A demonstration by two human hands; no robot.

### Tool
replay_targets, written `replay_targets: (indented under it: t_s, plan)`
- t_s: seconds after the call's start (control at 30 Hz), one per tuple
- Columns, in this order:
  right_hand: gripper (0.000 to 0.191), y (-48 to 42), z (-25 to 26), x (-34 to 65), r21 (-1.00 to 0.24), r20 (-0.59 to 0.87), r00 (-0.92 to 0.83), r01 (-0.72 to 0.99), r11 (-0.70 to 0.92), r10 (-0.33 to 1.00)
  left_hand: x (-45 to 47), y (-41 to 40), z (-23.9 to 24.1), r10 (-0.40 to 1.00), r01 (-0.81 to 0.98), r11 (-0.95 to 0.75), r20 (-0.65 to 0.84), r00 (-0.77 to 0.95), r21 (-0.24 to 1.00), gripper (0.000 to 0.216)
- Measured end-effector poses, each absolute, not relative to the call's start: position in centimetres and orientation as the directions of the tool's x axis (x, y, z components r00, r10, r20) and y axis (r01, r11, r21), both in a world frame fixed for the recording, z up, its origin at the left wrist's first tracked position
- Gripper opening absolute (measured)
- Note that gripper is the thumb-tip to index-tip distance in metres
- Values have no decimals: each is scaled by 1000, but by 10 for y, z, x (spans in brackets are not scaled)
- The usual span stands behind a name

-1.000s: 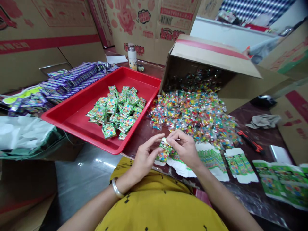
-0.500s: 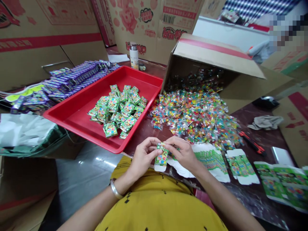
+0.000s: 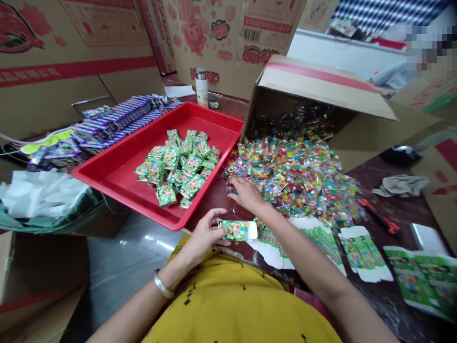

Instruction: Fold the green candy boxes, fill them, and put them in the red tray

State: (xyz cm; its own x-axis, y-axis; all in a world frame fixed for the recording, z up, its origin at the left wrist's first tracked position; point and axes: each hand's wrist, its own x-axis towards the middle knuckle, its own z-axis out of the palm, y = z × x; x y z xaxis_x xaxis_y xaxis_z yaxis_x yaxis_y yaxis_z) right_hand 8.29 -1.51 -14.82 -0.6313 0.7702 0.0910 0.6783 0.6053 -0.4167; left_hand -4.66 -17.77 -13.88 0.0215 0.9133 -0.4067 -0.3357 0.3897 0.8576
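My left hand (image 3: 204, 233) grips a small green printed box (image 3: 237, 230) lying sideways, its white flap pointing right, just above the table's near edge. My right hand (image 3: 246, 194) reaches forward, palm down, onto the near-left edge of a heap of clear candy packets (image 3: 296, 171). Its fingers curl on the packets; what they hold, if anything, is hidden. Flat green box blanks (image 3: 317, 243) lie on the dark table under my right forearm.
A red tray (image 3: 117, 166) at left holds several filled green boxes (image 3: 178, 164). Purple packs (image 3: 114, 119) lie behind it. A tipped cardboard carton (image 3: 321, 85) spills the candy. A red cutter (image 3: 380, 216), a grey rag (image 3: 400, 185) and more blanks (image 3: 421, 278) lie at right. A bottle (image 3: 202, 88) stands behind.
My right hand has let go of the green box and moved forward to the candy heap. My left hand has turned the box from upright to sideways.
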Motion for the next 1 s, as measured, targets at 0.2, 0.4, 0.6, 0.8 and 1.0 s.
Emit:
replay_targets:
  t_s: [0.2,0.4,0.6,0.8,1.0]
  plan:
    - [16,-16,-131,101,-469,92,-575,695,545,813,-55,-177,-146,915,-367,397,-397,78,841,22]
    - [15,-46,-98,138,-881,330,-377,208,426,866,-46,-169,-145,932,-329,362,-334,141,872,32]
    - [5,-69,-101,137,-834,428,-348,204,513,834,-31,-163,-135,943,-376,328,-277,184,867,35]
    - [23,-68,-83,151,-679,455,-563,283,678,691,-30,-161,-136,965,-404,256,-207,162,878,33]
    - [15,-75,-77,160,-685,358,-659,296,666,661,-21,-162,-135,974,-407,213,-159,163,888,34]
